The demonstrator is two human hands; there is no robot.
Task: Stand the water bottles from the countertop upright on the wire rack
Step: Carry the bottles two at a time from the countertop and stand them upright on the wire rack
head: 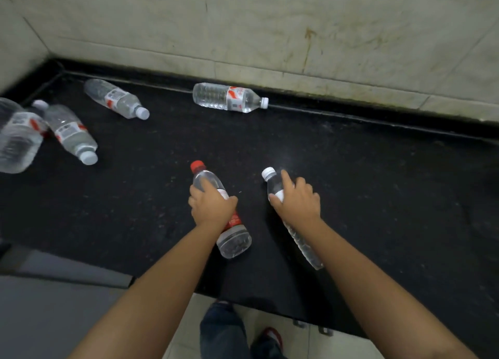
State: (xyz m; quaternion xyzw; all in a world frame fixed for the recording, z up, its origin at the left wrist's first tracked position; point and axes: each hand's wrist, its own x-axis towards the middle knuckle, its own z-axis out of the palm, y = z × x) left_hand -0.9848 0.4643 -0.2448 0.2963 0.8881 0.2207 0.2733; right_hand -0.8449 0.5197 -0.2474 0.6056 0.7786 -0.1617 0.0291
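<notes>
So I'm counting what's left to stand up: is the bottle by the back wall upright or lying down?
Lying down. The bottle by the back wall rests on its side on the countertop, cap pointing right.

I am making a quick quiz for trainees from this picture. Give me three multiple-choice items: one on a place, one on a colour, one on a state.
1. Where does the bottle nearest the wall lie?
A. on the floor
B. at the back edge of the countertop
C. on a wire rack

2. What colour is the cap of the bottle in the left hand?
A. red
B. blue
C. green

3. What is the right hand doing?
A. hanging free
B. pressing flat on the counter
C. gripping a bottle

Answers:
1 B: the bottle by the wall lies on its side at the back of the dark countertop.
2 A: the left hand holds the red-capped bottle.
3 C: the right hand curls round the white-capped bottle.
</notes>
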